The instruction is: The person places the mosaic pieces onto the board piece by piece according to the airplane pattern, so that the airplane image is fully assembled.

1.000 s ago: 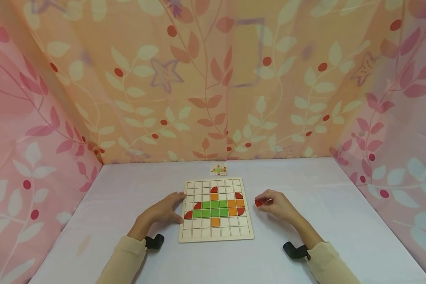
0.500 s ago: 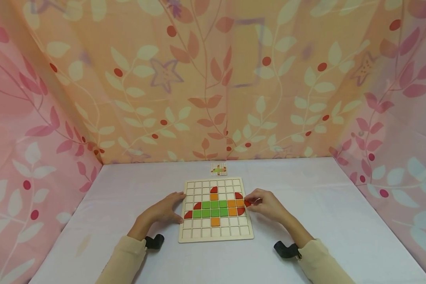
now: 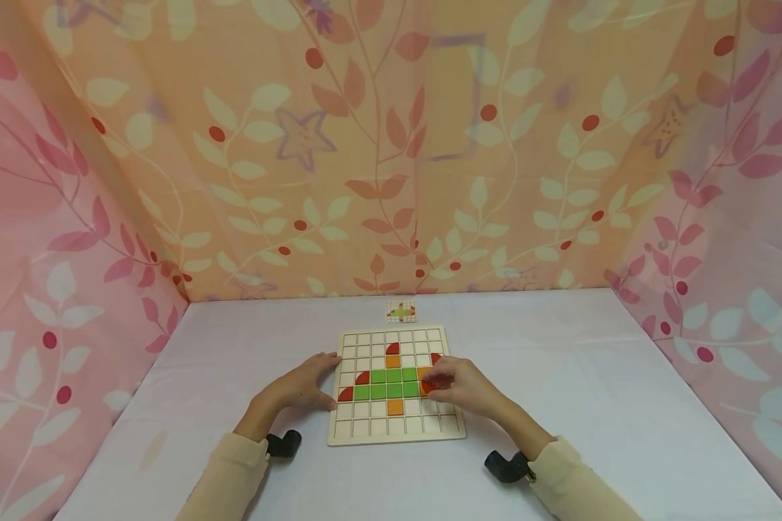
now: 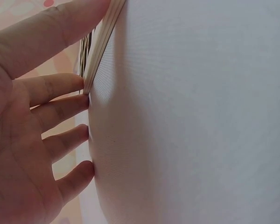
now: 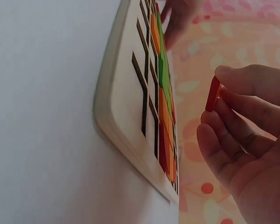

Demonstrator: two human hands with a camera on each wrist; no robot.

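Observation:
A wooden grid board (image 3: 365,428) lies on the white table, with green, orange and red tiles set in its squares. My left hand (image 3: 305,382) rests at the board's left edge, thumb and fingertips touching it, fingers mostly straight. Over the right part of the board, my right hand (image 3: 467,388) pinches a red tile (image 5: 213,93) between thumb and fingers. In the right wrist view that tile is held on edge, apart from the board. Some tiles at the right are hidden under the right hand. An orange tile (image 3: 395,407) sits below the green rows.
Behind the board lies a small pattern card (image 3: 401,310) with a coloured figure on a grid. The white tabletop (image 3: 560,347) stretches to both sides. Patterned cloth (image 3: 391,145) hangs at the back and sides. A black wrist mount (image 3: 505,467) sits on the right forearm.
My right hand has moved left from beside the board to above its right-hand tiles, carrying the red tile. The left hand and the board stay where they were.

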